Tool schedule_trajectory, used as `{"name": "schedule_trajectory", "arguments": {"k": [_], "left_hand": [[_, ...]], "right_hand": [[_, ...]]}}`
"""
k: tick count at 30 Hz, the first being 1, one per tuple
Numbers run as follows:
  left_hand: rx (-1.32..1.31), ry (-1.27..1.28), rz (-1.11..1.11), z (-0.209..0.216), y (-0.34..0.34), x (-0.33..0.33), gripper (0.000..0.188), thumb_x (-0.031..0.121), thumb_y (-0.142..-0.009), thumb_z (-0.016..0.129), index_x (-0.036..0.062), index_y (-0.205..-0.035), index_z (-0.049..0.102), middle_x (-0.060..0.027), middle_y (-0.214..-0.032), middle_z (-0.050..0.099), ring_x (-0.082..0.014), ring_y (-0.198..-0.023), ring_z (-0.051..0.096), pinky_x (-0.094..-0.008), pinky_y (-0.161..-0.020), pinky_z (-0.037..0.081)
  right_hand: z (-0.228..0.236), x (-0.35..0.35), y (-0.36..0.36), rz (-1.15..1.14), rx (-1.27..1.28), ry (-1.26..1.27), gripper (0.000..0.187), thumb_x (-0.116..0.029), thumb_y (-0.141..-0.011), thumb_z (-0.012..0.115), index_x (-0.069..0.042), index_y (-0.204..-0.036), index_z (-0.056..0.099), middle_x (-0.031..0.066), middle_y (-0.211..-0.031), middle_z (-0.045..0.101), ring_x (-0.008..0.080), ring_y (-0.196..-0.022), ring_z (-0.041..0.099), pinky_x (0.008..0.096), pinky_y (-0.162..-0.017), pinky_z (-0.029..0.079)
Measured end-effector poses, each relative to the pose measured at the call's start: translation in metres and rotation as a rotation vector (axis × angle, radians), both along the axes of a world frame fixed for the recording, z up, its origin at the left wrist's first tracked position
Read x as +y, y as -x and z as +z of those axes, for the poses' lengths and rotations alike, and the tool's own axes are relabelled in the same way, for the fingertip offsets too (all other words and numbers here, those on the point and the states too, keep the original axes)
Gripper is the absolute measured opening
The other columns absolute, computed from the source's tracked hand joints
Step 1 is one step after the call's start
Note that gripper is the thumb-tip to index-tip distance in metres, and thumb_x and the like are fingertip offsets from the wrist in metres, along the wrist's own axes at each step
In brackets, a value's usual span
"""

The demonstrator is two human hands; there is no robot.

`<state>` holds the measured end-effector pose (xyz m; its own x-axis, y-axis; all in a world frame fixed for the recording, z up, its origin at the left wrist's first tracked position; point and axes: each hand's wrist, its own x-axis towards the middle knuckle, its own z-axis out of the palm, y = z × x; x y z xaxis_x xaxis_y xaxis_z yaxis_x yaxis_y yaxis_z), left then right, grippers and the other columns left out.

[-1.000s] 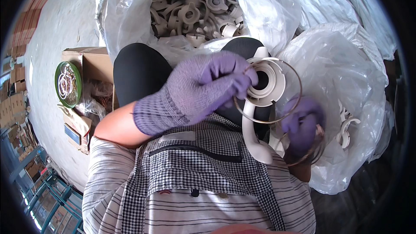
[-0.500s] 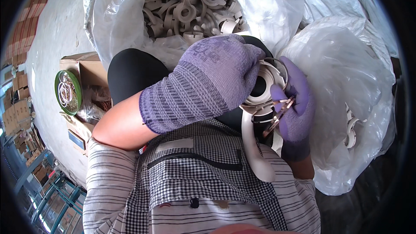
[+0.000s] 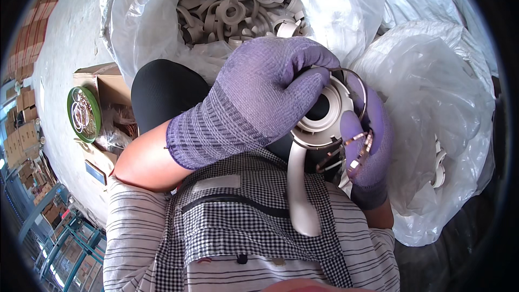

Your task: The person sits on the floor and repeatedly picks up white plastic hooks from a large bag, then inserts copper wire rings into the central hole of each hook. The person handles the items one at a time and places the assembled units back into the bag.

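Note:
A pale beige plastic collar with a long curved handle [image 3: 298, 184] is held over my lap, its round opening facing up and the handle hanging toward my apron. My left hand [image 3: 265, 86], in a purple knitted glove, is closed at the collar's far left rim, thumb and forefinger pinched there. A thin metal hoop [image 3: 365, 94] runs around the collar's far right side, standing off its rim. My right hand [image 3: 376, 140], gloved alike, is closed at the right side. Several thin metal bands [image 3: 359, 154] stick out between its thumb and fingers; their other parts are hidden.
Ahead, a plastic-lined sack [image 3: 146, 27] holds many similar collars [image 3: 231, 13]. Another lined bag [image 3: 432, 92] on the right has a few pale parts inside. To the left are a cardboard box [image 3: 111, 75] and a green bowl [image 3: 70, 111] of metal rings.
The collar has turned and shifted slightly left, its handle swinging left. My left thumb now shows on the rim, and the hoop stands out more on the far right. The right hand's bands have moved slightly down.

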<state>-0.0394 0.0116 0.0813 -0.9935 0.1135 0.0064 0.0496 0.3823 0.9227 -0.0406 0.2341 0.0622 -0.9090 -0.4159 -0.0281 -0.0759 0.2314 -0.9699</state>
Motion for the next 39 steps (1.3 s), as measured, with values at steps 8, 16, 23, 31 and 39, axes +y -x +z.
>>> {"name": "schedule_trajectory", "arguments": {"k": [8,16,23,31,39], "left_hand": [[0.128,0.055,0.059,-0.023,-0.012,0.000,0.021,0.013,-0.092,0.071,0.0051,-0.112,0.075,-0.0084,-0.094,0.072,-0.0189,-0.085,0.068,-0.0318,-0.077,0.056],[0.019,-0.019,0.126,-0.029,-0.015,0.015,0.019,0.013,-0.093,0.070,0.0035,-0.110,0.072,-0.0092,-0.098,0.072,-0.0182,-0.091,0.070,-0.0319,-0.081,0.056],[-0.041,-0.343,-0.163,-0.040,-0.001,-0.009,0.018,0.006,-0.096,0.069,-0.0008,-0.112,0.070,-0.0084,-0.103,0.073,-0.0165,-0.099,0.070,-0.0309,-0.089,0.057],[-0.057,-0.521,-0.291,-0.065,0.010,-0.018,0.027,0.020,-0.102,0.064,-0.0009,-0.119,0.069,-0.0095,-0.109,0.072,-0.0179,-0.104,0.069,-0.0320,-0.095,0.055],[-0.290,-0.570,-0.285,-0.056,0.014,-0.018,0.026,0.015,-0.103,0.062,-0.0017,-0.123,0.065,-0.0068,-0.110,0.071,-0.0134,-0.105,0.067,-0.0299,-0.097,0.053]], "right_hand": [[-0.002,-0.002,-0.006,0.034,0.060,-0.195,0.062,-0.010,-0.093,0.069,0.010,-0.146,0.044,0.0244,-0.135,0.059,0.0300,-0.123,0.062,0.0380,-0.106,0.048],[0.005,0.003,-0.011,-0.019,0.015,-0.218,0.061,-0.007,-0.094,0.065,0.010,-0.148,0.043,0.0258,-0.133,0.059,0.0313,-0.122,0.062,0.0391,-0.105,0.048],[0.009,0.002,-0.006,0.144,0.151,-0.379,0.067,-0.012,-0.092,0.069,0.010,-0.148,0.040,0.0267,-0.133,0.059,0.0363,-0.122,0.061,0.0427,-0.106,0.047],[-0.008,0.016,-0.013,0.095,0.123,-0.378,0.082,-0.023,-0.089,0.075,0.011,-0.151,0.034,0.0258,-0.135,0.058,0.0394,-0.125,0.056,0.0462,-0.110,0.041],[-0.022,0.033,-0.006,0.224,0.258,-0.417,0.101,-0.056,-0.077,0.084,0.006,-0.147,0.044,0.0161,-0.130,0.066,0.0336,-0.119,0.062,0.0469,-0.108,0.040]]}}
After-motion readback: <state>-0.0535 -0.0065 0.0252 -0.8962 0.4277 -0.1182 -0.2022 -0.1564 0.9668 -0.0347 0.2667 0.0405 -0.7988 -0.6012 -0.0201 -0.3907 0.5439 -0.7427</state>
